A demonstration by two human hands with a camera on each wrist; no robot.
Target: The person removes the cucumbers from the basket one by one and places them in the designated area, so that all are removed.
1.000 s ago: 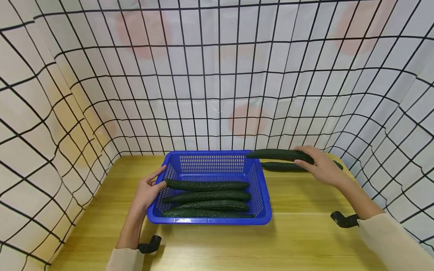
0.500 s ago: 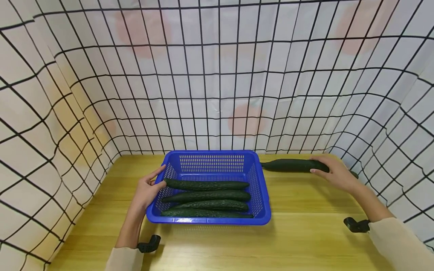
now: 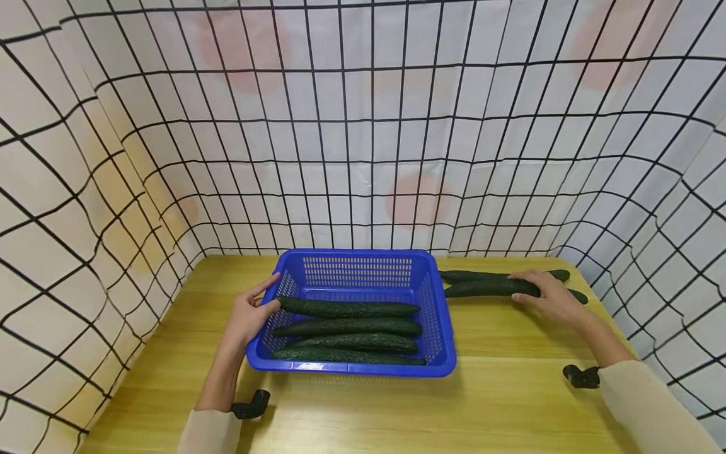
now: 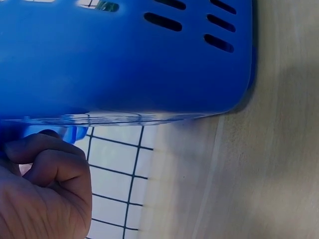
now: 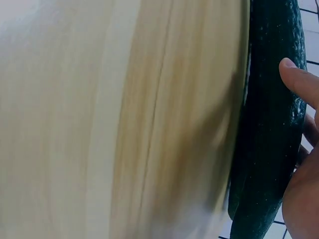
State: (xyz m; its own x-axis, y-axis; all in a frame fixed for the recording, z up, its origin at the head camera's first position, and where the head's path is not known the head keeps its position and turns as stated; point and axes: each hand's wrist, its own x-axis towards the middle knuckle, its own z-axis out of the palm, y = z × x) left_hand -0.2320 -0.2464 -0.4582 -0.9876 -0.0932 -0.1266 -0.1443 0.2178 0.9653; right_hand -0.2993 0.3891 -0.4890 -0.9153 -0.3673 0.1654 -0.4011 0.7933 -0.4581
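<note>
My left hand grips the left rim of a blue plastic basket, thumb over the edge. Its curled fingers show below the rim in the left wrist view. Inside the basket several dark green cucumbers lie side by side, filling the near part. At the right, my right hand holds another cucumber from above, the thumb on its near side. The cucumber's left tip is right at the basket's right wall. A further cucumber lies just behind it, partly covered by the hand.
A yellow wooden table bears the basket. Black wire mesh in front of pale sheeting encloses the back and both sides. A black wrist mount sticks out from the right wrist, another from the left.
My right hand has brought its cucumber down from above the basket's rim and to the right, to the front of the other cucumber. The left hand has kept its grip on the basket.
</note>
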